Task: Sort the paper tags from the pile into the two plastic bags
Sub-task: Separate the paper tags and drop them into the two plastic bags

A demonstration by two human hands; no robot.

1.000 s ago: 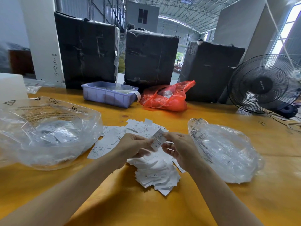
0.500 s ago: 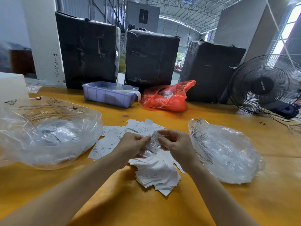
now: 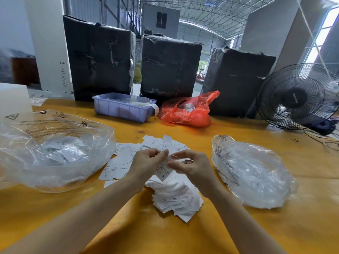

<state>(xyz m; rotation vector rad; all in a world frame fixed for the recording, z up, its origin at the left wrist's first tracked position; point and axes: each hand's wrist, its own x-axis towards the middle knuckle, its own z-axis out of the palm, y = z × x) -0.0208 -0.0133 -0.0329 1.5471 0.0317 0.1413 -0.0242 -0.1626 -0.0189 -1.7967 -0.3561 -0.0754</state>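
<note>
Above the pile (image 3: 174, 195), both hands (image 3: 169, 166) pinch one tag (image 3: 162, 170), clear of both bags (image 3: 253, 173)

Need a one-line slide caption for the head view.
Both hands, left and right, pinch one paper tag above the pile, between two clear plastic bags.

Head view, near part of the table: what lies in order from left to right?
Left clear plastic bag → left hand → paper tag held by both hands → right hand → right clear plastic bag.
</note>
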